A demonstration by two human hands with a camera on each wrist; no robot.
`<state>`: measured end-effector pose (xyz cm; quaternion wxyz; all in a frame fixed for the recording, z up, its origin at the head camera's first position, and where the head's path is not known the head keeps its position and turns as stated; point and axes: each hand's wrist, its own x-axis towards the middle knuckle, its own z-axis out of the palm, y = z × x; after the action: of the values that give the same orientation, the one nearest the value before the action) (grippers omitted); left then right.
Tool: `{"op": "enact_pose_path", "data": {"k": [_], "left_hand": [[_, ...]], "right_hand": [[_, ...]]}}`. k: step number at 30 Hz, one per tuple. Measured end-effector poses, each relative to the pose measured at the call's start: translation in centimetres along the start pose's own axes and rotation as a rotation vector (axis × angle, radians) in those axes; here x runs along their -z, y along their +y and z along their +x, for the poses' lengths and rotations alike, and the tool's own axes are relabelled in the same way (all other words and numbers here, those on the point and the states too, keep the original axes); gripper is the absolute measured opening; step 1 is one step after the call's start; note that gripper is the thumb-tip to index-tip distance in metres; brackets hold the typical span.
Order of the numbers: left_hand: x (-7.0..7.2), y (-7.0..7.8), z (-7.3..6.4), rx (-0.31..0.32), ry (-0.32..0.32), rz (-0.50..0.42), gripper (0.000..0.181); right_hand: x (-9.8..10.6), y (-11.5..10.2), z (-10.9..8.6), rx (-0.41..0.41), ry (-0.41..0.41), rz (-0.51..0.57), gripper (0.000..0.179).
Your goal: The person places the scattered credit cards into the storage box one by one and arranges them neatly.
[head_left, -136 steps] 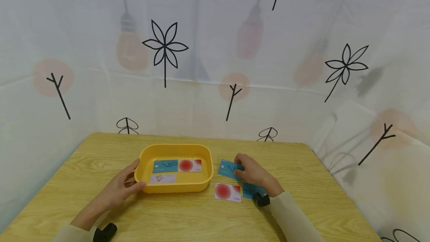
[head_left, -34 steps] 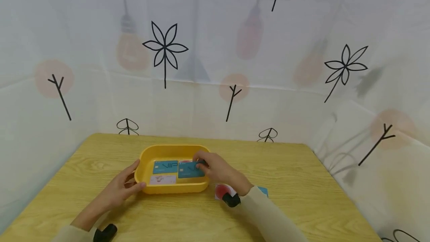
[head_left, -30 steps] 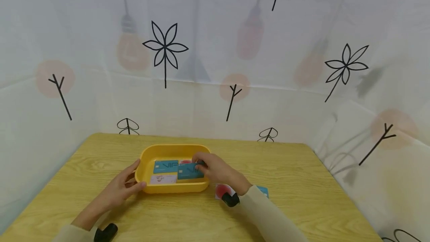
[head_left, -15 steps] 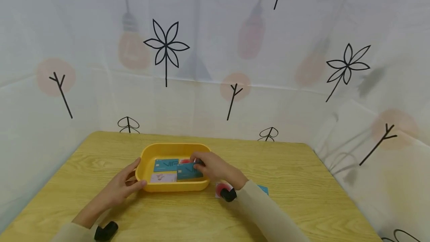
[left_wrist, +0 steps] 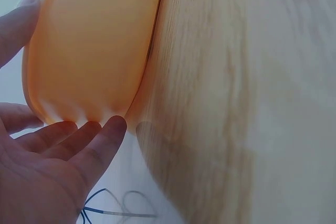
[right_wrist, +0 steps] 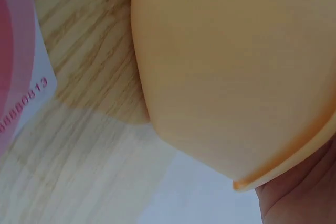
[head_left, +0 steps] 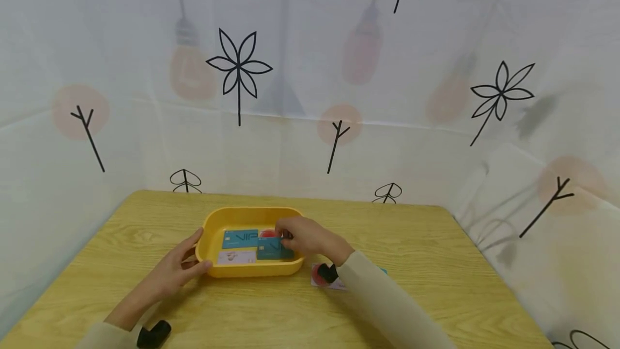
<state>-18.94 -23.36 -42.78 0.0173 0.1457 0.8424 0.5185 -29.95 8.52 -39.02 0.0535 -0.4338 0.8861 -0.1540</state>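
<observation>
In the head view my left hand (head_left: 171,268) holds the left end of a yellow plastic tray (head_left: 252,270), thumb on the near side and fingers against the outer wall. The left wrist view shows those fingers (left_wrist: 105,145) on the tray wall (left_wrist: 94,51). Inside the tray, my right hand (head_left: 310,238) has its curled fingers at the upper right of a blue VIP card (head_left: 268,250), covering part of it. Left of this card lies another blue VIP card (head_left: 237,237), with a pale card (head_left: 236,257) below it. A red-circled card (head_left: 267,234) shows partly behind the right hand.
On the wood-grain table (head_left: 232,311), a white card with a red circle (head_left: 335,284) lies right of the tray. A corner of another blue card (head_left: 384,271) shows behind the right sleeve. A patterned cloth (head_left: 290,149) hangs behind and around the table.
My right hand has brought a blue VIP card from the table into the tray. Over the last second that card has shifted slightly toward the near wall. The left hand stays in place.
</observation>
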Motion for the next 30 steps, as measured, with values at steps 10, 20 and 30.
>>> {"op": "enact_pose_path", "data": {"k": [10,20,30], "left_hand": [[0.0,0.1,-0.1,-0.002,-0.001,0.004,0.084],[-0.1,-0.1,0.0,-0.007,0.002,0.012,0.084],[-0.1,-0.2,0.0,0.000,-0.002,0.010,0.084]], "right_hand": [[0.1,0.4,0.9,-0.011,-0.059,-0.102,0.005],[0.3,0.3,1.3,-0.045,-0.136,-0.118,0.006],[0.2,-0.2,1.3,-0.048,-0.152,-0.172,0.004]]}}
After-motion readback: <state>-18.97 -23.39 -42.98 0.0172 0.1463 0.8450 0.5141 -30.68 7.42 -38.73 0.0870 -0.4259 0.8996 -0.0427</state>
